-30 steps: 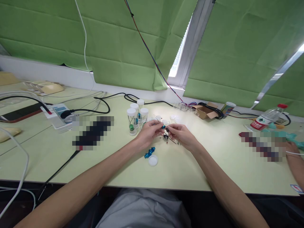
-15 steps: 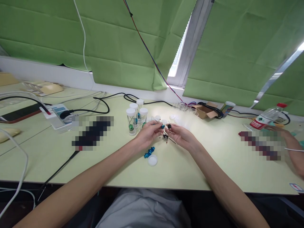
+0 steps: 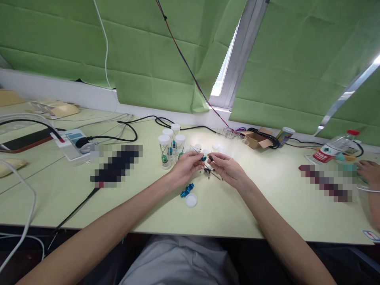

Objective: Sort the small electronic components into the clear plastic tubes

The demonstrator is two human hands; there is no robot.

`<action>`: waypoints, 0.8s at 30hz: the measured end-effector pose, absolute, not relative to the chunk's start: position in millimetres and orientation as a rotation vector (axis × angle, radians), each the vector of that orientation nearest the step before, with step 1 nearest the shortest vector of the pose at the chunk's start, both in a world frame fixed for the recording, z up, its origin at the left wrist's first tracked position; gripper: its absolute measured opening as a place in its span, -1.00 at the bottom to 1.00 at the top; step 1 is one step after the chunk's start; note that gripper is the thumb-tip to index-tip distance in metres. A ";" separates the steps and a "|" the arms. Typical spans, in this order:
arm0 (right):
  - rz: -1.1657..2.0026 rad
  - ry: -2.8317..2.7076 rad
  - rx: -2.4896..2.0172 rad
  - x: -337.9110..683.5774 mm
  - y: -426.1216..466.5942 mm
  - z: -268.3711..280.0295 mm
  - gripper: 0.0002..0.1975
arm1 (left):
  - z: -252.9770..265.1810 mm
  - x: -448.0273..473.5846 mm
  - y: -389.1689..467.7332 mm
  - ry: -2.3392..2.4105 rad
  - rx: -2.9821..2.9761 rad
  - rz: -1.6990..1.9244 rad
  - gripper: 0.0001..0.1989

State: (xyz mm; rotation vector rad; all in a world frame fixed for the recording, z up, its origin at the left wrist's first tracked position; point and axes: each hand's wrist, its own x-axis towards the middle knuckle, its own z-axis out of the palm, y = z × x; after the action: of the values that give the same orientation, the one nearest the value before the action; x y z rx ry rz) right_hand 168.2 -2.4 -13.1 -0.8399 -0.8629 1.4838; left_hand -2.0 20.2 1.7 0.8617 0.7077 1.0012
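Observation:
Between the thumb and fingers of my left hand (image 3: 189,164) is a small blue metallic piece (image 3: 204,158). Close to it, my right hand (image 3: 228,168) pinches a small round black piece (image 3: 210,158); the two pieces look slightly apart. Beneath my fingers lie small black parts (image 3: 207,171) and a thin rod on the table, partly hidden by my hands. Nearer to me rest several blue metallic parts (image 3: 187,190) in a row, beside a white round lid (image 3: 191,200). Left of my left hand stand several clear tubes with white lids (image 3: 164,152), holding green and blue pieces.
More clear containers (image 3: 222,132) stand at the back near an open cardboard box (image 3: 257,138) and a can (image 3: 285,136). A power strip (image 3: 73,146) with cables sits left. On the right are a plastic bottle (image 3: 328,152) and another person's hand (image 3: 368,171).
My right hand has turned the black piece slightly, and it now sits at a different angle. At the right, the other person's hand has drawn back from the bottle.

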 end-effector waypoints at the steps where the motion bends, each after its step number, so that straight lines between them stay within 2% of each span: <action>1: 1.475 -0.900 -0.851 167.9 -2.9 -12.6 -0.76 | 1.8 -1.9 20.1 0.714 0.861 0.999 -0.89; 14: 1.417 -1.092 -0.971 168.4 -2.5 -14.9 -0.65 | -3.7 -2.6 22.3 0.765 0.934 0.992 -0.87; 24: 1.399 -1.054 -1.018 164.6 -5.0 -12.1 -0.66 | -5.2 -4.1 21.1 0.735 1.009 1.004 -0.72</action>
State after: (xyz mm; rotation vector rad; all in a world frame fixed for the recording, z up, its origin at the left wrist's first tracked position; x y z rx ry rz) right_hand 164.6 -5.0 -12.1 -1.0179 -1.0538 1.3991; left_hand -4.1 21.1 -5.2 1.0093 0.7354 1.0035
